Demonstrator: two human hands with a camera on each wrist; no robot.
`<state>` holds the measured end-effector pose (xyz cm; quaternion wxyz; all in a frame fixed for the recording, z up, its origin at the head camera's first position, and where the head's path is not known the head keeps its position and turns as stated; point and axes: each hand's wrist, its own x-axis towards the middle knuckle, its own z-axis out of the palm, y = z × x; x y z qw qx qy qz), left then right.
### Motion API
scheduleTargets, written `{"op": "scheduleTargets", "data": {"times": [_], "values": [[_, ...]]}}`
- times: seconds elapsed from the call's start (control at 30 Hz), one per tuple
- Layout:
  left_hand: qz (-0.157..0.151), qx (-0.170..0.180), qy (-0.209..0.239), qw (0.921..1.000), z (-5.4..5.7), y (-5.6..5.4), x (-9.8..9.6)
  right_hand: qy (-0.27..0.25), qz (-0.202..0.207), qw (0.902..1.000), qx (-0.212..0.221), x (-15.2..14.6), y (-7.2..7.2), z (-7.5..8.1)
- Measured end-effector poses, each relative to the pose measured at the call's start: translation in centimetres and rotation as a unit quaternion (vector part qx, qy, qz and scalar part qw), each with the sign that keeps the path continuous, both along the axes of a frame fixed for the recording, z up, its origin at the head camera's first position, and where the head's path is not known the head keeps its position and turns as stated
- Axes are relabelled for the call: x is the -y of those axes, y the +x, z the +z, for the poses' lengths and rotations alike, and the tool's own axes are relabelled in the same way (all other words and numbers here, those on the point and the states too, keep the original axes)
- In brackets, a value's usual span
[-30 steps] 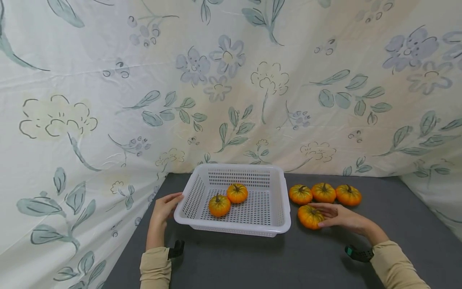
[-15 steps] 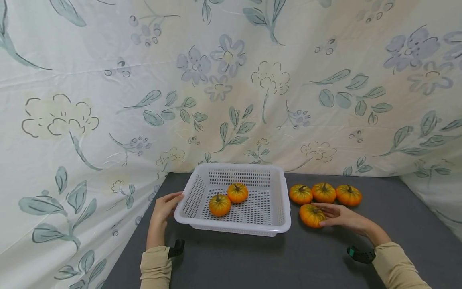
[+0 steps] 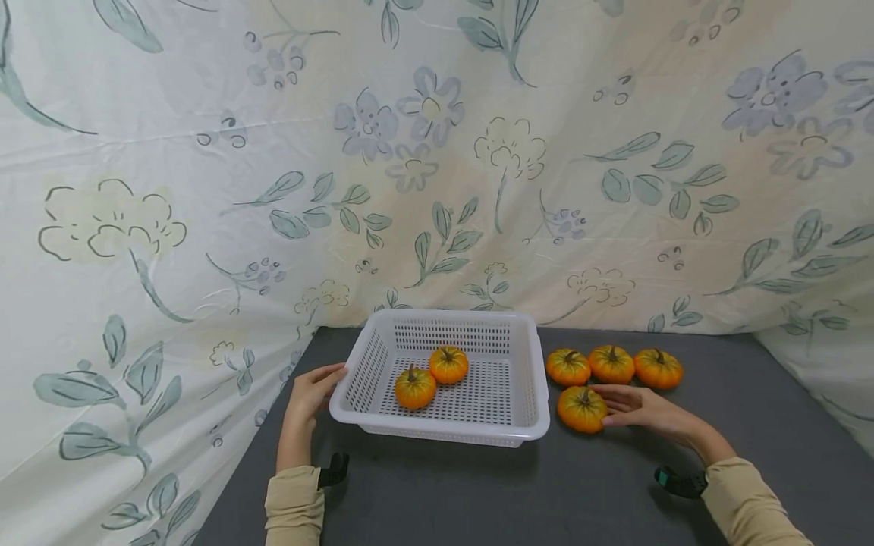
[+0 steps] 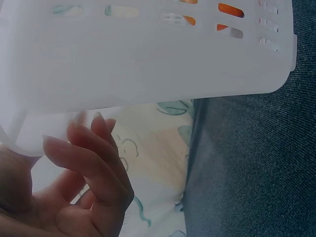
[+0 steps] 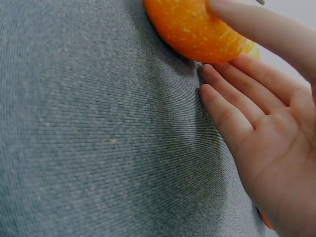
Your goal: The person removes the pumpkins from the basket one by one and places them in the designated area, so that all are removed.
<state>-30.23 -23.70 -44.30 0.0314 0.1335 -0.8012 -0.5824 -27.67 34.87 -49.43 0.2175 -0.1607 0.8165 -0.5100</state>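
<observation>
In the head view my left hand (image 3: 315,390) holds the left rim of a white plastic basket (image 3: 451,434). The left wrist view shows that thumb at the rim and the fingers (image 4: 94,153) bent beneath it. Two small orange pumpkins, a front one (image 3: 414,388) and a back one (image 3: 448,365), sit inside. Right of the basket, another small pumpkin (image 3: 581,409) rests on the dark table. My right hand (image 3: 642,409) touches its right side, fingers fairly straight. From the right wrist, the thumb lies against the pumpkin (image 5: 190,29) and the fingertips reach its far side.
Three more pumpkins stand in a row behind my right hand: a left one (image 3: 568,367), a middle one (image 3: 611,364) and a right one (image 3: 658,368). A flower-printed cloth (image 3: 437,189) hangs along the back edge of the dark grey table (image 3: 478,493).
The pumpkin at my right hand has shifted slightly left, and more of it shows beyond the fingertips. My left hand and the basket stay in place.
</observation>
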Motion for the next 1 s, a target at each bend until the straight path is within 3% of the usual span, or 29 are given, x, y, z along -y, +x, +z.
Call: {"op": "scheduleTargets", "data": {"times": [0.57, 1.0], "values": [[0.001, 0.0, 0.005, 1.0, -0.02, -0.06, 0.03, -0.007, -0.047, 0.9987, -0.015, 0.35, 0.01, -0.23], [-0.002, 0.003, 0.005, 1.0, 0.01, -0.06, -0.01, -0.008, -0.057, 0.9981, -0.023, 0.4, 0.01, -0.44]]}}
